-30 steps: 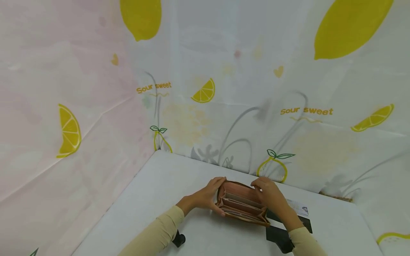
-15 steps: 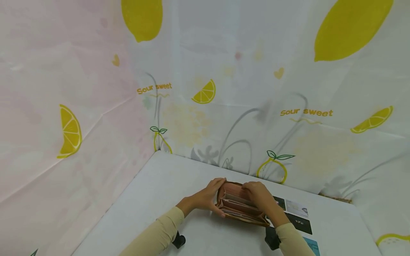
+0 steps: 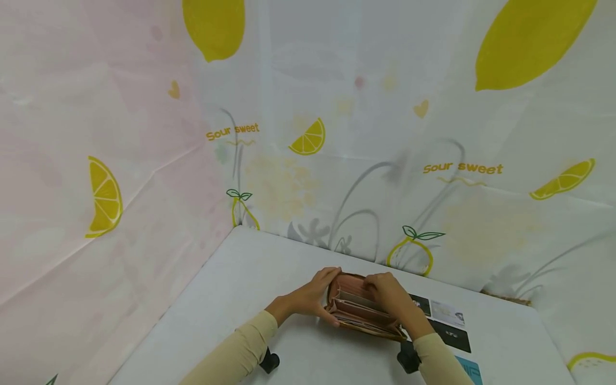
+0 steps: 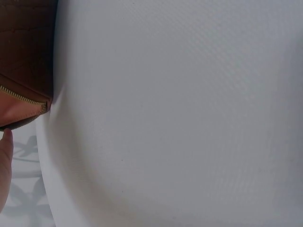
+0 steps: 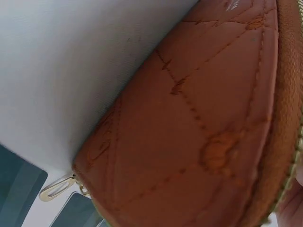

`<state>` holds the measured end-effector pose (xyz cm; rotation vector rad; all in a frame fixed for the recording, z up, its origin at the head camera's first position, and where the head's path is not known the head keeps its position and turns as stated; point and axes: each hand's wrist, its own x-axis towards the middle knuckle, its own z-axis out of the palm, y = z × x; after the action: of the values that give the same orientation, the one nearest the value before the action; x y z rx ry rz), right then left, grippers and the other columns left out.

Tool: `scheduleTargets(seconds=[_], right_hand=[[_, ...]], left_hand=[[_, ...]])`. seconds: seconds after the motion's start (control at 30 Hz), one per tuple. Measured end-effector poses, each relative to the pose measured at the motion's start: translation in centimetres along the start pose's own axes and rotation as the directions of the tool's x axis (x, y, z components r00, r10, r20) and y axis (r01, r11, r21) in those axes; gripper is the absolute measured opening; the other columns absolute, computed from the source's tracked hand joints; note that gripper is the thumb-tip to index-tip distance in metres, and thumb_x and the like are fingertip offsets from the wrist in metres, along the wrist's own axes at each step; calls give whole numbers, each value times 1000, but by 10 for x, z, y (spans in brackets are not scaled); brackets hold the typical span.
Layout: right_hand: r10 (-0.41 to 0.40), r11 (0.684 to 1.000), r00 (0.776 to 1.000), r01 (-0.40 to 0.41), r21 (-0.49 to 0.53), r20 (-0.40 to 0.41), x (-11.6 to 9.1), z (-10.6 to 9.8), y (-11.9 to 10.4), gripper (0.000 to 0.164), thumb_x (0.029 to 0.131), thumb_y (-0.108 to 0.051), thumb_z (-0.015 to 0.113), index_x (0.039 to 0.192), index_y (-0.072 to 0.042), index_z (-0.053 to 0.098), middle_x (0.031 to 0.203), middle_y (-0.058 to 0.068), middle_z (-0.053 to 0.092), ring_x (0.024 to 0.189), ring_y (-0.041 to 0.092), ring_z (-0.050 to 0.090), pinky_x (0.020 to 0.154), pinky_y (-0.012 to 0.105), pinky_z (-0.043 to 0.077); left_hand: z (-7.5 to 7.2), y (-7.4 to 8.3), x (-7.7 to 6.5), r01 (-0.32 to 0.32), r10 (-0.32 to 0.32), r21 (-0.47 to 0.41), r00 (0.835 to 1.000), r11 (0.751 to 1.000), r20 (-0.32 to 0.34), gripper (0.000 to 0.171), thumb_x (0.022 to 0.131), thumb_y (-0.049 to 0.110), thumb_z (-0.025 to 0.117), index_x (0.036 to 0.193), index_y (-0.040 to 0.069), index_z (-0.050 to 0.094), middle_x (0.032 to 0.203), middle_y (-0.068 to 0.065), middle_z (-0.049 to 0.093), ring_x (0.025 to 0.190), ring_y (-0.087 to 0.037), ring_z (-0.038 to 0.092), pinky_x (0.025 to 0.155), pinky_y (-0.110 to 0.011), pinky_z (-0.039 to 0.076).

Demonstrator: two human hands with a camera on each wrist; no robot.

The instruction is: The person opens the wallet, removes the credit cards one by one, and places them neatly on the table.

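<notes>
In the head view, a brown zip-around wallet (image 3: 361, 306) stands unzipped, its pink-lined compartments facing up. My left hand (image 3: 313, 297) grips its left end, thumb at the front edge and fingers behind. My right hand (image 3: 387, 293) reaches over the right half with bent fingers at the inner back panel; I cannot tell what the fingertips pinch. The left wrist view catches a wallet corner (image 4: 26, 101) with brass zip teeth and a fingertip (image 4: 6, 151) at its edge. Quilted brown leather (image 5: 189, 123) fills the right wrist view, with a gold zip pull (image 5: 57, 188) hanging at one end.
Right of the wallet lie several cards: a black card (image 3: 452, 336), a pale printed card (image 3: 447, 313), another dark card (image 3: 420, 304) and a blue card (image 3: 469, 369). Black devices (image 3: 269, 361) sit by both forearms. Lemon-print sheets (image 3: 337, 187) border the white table (image 3: 269, 256).
My right hand has moved left along the wallet's back panel from its right corner, uncovering more of the cards. In the last half second both hands stay nearly still; my left hand keeps its grip.
</notes>
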<state>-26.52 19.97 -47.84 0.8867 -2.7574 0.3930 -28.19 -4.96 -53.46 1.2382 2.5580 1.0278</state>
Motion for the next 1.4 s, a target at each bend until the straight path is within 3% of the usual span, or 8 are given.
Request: scheduleTargets(seconds=[0.13,0.37,0.57,0.8,1.07,1.27,1.4], right_hand=[[22,1000,999,-22,-5,29,1,0,1,12,80,3,76,82,-9,74,78,1,70,73,18,67,65,32,54],[30,1000,999,-30,-2,19,3,-2,-2,11,84,2,72,83,-7,76,79,3,71,75,19,68,67,34,55],[41,999,998,-40,-30,45,7,-5,-4,12,78,2,77,80,-9,75,77,2,71,74,20,67,66,34,55],[173,981,978,-159,-115,120,7,-7,-8,18,74,-1,82,71,-11,68,69,-1,62,64,18,60,58,35,50],[204,954,978,-193,-229,29,2,-11,-14,31,71,3,80,58,-9,55,59,7,57,55,25,58,49,41,49],[211,966,976,-198,-168,60,-1,-9,-10,31,76,5,74,56,-14,60,58,-2,58,52,15,53,48,35,45],[200,977,978,-193,-95,66,-6,-8,-5,25,79,7,72,65,-14,68,66,-2,61,60,17,58,53,34,49]], left_hand=[[0,0,0,-7,7,-1,1000,1000,-1,129,66,51,88,156,3,8,156,-6,16,142,-22,19,110,-40,33],[-2,3,0,4,-4,5,1000,1000,-2,129,66,49,88,157,5,8,156,-6,16,142,-21,19,110,-39,33],[-2,2,1,-16,16,22,1000,1000,-5,129,66,49,88,157,5,8,156,-7,15,143,-22,19,110,-39,33],[0,1,2,-32,32,27,999,999,-6,129,66,47,89,156,4,8,156,-7,16,142,-22,20,110,-38,32],[0,3,1,-20,20,17,1000,1000,-2,128,66,47,89,156,2,10,155,-7,17,142,-21,20,111,-37,32],[1,1,0,-12,12,36,1000,999,-4,128,66,50,88,156,2,10,155,-7,17,142,-22,20,110,-37,33],[0,1,1,-2,2,23,1000,1000,2,129,65,49,88,156,3,9,156,-7,17,142,-21,20,110,-38,32]])
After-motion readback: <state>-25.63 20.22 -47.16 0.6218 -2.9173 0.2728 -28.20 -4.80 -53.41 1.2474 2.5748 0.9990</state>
